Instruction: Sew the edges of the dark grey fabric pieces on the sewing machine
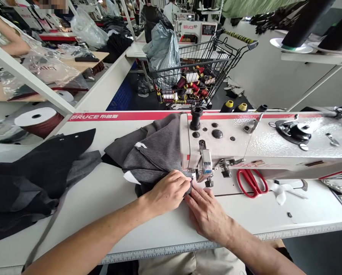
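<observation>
Head view shows our left hand [167, 192] pinching the grey fabric [156, 152] at the sewing machine [245, 147] needle, right hand [206, 212] flat at 5 o'clock on the worktop [107, 198], fingers loosely spread. We judge it soft, limp; hold its edge.

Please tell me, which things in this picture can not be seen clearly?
- Needle and presser foot: hidden behind the left hand and the grey fabric, head view.
- Right hand fingertips: tucked under the left hand.
- Red scissors: blades hidden under the sewing machine.
- Black fabric: cut off by the left edge.
</observation>
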`<state>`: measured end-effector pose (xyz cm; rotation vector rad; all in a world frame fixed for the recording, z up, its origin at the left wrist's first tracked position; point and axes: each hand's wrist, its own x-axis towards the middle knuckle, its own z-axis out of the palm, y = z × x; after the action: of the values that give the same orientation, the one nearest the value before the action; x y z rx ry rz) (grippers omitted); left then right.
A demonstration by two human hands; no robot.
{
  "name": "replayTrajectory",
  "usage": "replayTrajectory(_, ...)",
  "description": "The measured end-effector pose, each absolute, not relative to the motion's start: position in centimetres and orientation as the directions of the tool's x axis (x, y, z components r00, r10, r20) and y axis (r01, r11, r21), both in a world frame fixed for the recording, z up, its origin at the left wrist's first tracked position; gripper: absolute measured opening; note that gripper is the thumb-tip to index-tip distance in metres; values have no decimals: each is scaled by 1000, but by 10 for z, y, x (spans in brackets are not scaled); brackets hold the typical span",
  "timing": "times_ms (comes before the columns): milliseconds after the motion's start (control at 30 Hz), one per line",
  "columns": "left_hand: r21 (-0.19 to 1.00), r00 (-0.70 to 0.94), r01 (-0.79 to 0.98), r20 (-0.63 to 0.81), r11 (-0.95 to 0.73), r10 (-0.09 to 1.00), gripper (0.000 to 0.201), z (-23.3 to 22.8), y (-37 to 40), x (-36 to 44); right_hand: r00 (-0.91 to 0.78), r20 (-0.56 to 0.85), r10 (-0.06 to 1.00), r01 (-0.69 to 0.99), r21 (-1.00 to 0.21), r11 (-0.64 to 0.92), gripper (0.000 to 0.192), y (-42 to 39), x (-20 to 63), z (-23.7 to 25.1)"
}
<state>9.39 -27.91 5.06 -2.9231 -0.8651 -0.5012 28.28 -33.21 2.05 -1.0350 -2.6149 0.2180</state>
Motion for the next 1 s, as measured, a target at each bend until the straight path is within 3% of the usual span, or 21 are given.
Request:
replayTrajectory(233,37,794,542,306,-839,526,18,47,-273,92,-681,199,705,660,-250,708,48,-329,280,28)
replayTrajectory(433,14,789,538,344,-843,509,28,45,-269,92,-668,192,719,676,-248,694,48,-329,278,31)
replayTrajectory(700,-69,795,552,345,-831,499,24,43,-274,92,-746,191,638,601,-219,769,28,-311,298,43)
replayTrajectory(833,-132,802,552,353,-823,482,24,42,-279,94,-647,304,699,701,-123,702,20,-294,309,39)
replayTrajectory(1000,-155,798,548,392,-822,458,21,39,-280,96,-631,412,658,703,-57,709,24,-286,303,25)
